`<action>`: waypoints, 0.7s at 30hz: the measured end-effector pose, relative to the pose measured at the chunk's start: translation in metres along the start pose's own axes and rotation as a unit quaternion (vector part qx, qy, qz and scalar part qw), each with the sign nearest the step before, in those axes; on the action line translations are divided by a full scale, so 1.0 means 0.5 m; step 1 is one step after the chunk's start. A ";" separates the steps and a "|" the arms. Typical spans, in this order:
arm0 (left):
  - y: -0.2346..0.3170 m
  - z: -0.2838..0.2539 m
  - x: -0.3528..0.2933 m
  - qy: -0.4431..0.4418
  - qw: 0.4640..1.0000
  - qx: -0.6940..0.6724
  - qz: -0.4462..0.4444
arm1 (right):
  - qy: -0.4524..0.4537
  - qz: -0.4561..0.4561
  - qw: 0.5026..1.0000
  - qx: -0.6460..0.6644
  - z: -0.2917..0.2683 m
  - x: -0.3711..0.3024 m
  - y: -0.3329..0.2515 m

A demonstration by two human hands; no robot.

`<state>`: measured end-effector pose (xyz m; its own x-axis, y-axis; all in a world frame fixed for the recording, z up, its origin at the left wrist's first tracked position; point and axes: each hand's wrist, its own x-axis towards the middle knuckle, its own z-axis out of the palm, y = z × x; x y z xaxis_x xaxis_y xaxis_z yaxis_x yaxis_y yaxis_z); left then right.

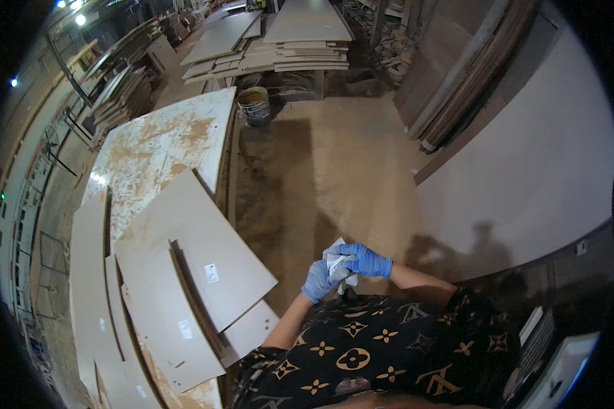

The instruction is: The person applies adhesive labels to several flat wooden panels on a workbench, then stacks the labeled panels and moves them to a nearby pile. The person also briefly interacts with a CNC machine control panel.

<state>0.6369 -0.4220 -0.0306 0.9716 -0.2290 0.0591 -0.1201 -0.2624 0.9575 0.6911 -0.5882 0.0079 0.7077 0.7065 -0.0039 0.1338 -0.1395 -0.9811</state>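
Both my hands wear blue gloves and meet in front of my body. My left hand [316, 281] is closed around the lower side of a crumpled white bundle [339, 262], which looks like thin paper or cloth; I cannot tell which. From the right, my right hand [370, 260] grips the same bundle with bent fingers. Loose white ends stick out above and below the fingers, and the rest is hidden in the grip. To the left, the nearest thing is a flat light-grey panel [215, 242] with a small white label [211, 273].
More grey panels [158, 315] overlap on a worn white worktable [167, 140] at left. A bucket [254, 105] stands past its far corner. Stacked boards [310, 56] lie at the back. A large pale sheet [525, 157] and dark boards [450, 75] lean at right.
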 end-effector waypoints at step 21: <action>-0.201 -0.299 0.968 0.261 0.669 -0.676 -0.162 | 0.255 -0.160 0.875 -0.379 -0.473 0.765 0.102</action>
<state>1.1499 -0.3665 -0.0558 0.8827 0.0858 -0.4620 0.0658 0.9509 0.3024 1.1326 -0.4893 0.0023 0.7417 0.4186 0.5241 0.6665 -0.5475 -0.5060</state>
